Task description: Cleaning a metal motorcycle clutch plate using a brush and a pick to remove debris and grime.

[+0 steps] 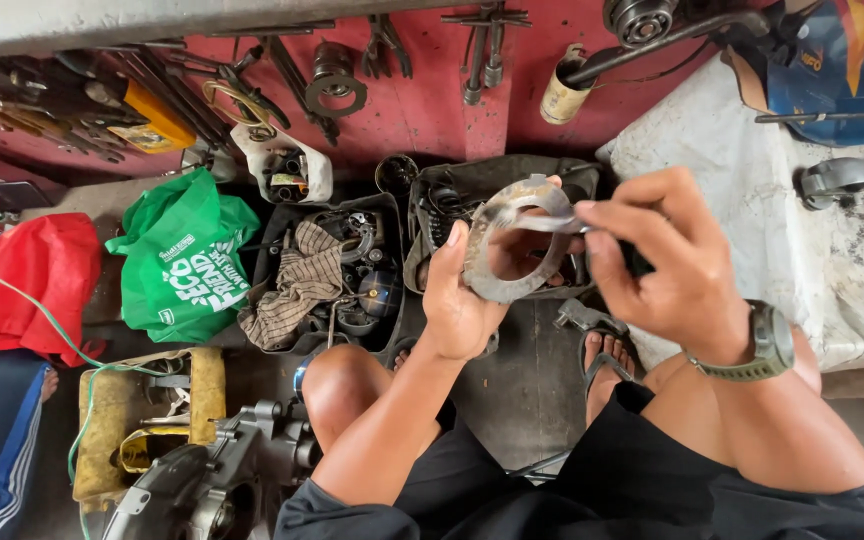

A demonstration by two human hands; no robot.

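Observation:
My left hand (459, 300) grips a worn, grey, ring-shaped metal part (497, 285) by its lower left edge and holds it upright over my knees. My right hand (667, 255), with a green watch on the wrist, pinches a small thin metal piece (542, 222) against the ring's upper right side. The fingers hide what lies behind the ring's right edge. I am squatting, with both knees and a sandalled foot below the hands.
Open bags of greasy parts and a striped rag (297, 285) lie just beyond my hands. A green bag (187, 265) and a red bag (27, 280) sit to the left. Tools hang on the red wall (422, 100). An engine casing (212, 480) lies at lower left, a white-covered surface (752, 200) at right.

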